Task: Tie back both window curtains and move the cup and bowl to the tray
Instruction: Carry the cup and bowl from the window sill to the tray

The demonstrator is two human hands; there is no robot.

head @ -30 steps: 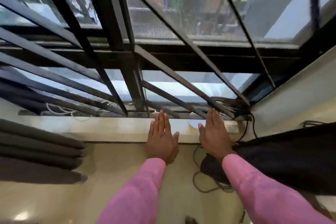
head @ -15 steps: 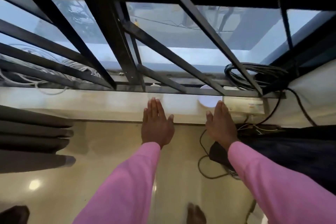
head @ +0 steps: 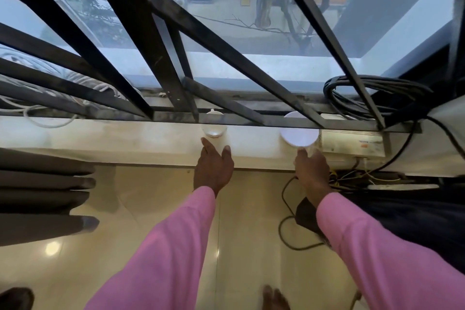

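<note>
Window sill mid-frame: cup and bowl stand upright, mouths up. Left hand spreads wide, holding nothing, just below the cup; right hand reaches the bowl's rim, grip unclear.

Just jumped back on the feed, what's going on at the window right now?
A person in pink sleeves stands at the window sill, both arms stretched out. The left hand is open just short of the cup, thumb and fingers spread, not gripping. The right hand is at the near rim of the white bowl; whether it has hold is unclear. A grey curtain and a dark curtain hang at the sides. No tray is in view.
</note>
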